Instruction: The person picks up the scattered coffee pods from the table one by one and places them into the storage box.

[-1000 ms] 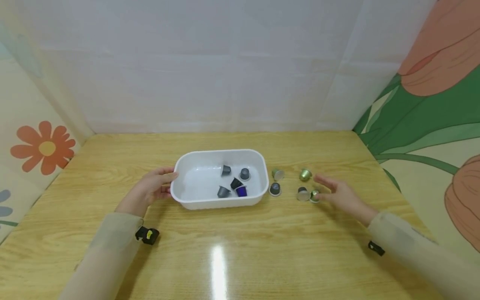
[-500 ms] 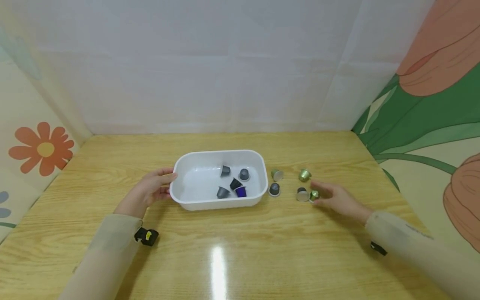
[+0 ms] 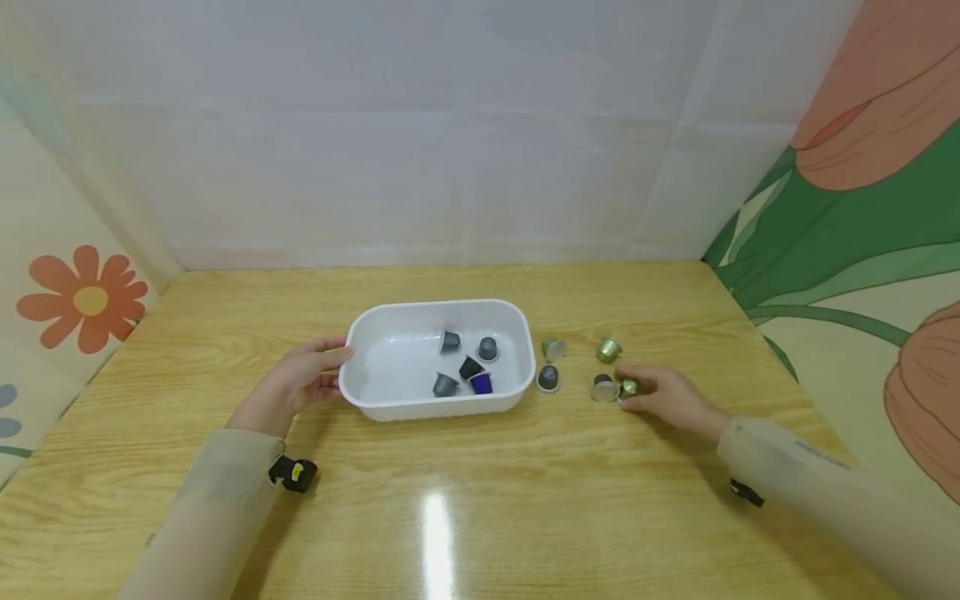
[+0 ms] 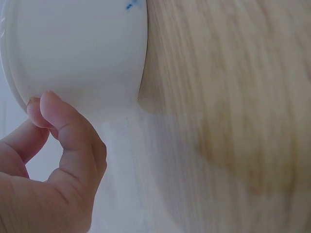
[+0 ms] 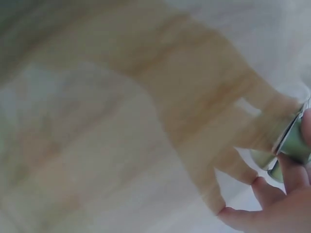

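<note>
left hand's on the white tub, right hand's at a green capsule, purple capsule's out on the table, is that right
Not quite: the head view shows the purple capsule inside the white tub, not out on the table. The left hand is on the tub and the right hand at a green capsule.

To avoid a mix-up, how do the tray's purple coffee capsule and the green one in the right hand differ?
The purple coffee capsule lies inside the white tray; the green coffee capsule is outside it. The right hand pinches the green one; the purple one is untouched. Both taper.
</note>
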`<state>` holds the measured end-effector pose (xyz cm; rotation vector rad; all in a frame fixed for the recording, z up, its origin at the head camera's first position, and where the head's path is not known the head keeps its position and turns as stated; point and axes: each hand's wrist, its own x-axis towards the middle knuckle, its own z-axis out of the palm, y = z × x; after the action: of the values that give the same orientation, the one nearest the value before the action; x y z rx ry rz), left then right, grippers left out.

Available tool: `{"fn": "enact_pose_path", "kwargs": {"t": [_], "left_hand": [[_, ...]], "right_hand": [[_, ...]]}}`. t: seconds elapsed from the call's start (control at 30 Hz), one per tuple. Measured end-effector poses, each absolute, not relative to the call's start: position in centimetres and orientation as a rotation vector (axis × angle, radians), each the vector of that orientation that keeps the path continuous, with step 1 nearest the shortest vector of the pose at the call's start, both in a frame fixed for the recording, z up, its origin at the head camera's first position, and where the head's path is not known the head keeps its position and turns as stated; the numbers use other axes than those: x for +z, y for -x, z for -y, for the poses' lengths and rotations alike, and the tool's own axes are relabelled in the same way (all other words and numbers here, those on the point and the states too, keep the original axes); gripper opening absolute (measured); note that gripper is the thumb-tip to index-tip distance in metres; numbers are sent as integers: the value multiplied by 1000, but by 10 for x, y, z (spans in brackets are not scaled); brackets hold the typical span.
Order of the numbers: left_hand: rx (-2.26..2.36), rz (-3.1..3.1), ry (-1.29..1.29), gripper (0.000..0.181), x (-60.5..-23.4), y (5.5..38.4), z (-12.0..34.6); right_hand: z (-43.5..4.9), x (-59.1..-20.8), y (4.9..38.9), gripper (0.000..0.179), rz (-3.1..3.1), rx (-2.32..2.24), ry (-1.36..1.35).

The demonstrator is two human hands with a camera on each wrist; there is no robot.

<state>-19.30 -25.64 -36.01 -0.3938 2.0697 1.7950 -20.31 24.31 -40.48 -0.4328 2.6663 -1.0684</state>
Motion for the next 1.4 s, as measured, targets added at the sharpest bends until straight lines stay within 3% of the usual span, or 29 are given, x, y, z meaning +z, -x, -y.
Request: {"fn": "enact_pose_path", "kwargs": {"t": [0.7, 1.4], "left_hand": [[1793, -2071, 404, 61, -361, 193, 257], [1808, -2054, 416, 59, -362, 194, 257]], "right_hand": [[-243, -375, 208, 58, -2573, -1236, 176], [-207, -343, 209, 53, -2553, -1438, 168]]}}
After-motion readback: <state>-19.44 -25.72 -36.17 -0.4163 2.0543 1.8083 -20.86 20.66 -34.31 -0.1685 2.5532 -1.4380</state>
